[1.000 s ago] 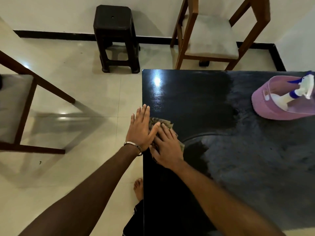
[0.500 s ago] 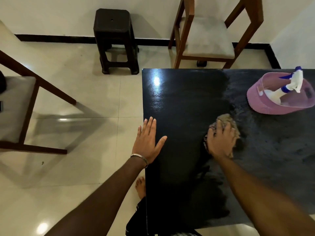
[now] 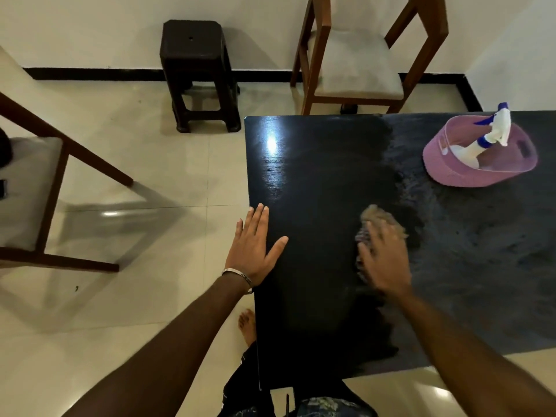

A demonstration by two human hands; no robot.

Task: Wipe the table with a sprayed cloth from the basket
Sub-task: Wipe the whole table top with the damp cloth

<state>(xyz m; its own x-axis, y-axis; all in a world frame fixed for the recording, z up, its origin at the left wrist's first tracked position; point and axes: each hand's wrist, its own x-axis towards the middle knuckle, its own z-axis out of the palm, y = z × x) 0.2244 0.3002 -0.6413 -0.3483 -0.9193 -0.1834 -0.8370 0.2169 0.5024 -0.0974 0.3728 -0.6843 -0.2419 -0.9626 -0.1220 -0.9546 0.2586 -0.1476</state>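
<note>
On the dark table (image 3: 316, 176), the right hand (image 3: 383, 260), blurred, apparently presses the cloth (image 3: 380, 216) to wipe; the left hand (image 3: 255, 245) lies flat, empty, bracing.

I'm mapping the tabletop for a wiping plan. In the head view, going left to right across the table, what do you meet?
left hand flat at the table edge → right hand pressing the cloth → pink basket holding the spray bottle

Black table (image 3: 316, 176), pink basket (image 3: 457, 173), white-and-blue spray bottle (image 3: 493, 133), brownish cloth (image 3: 379, 215)
</note>
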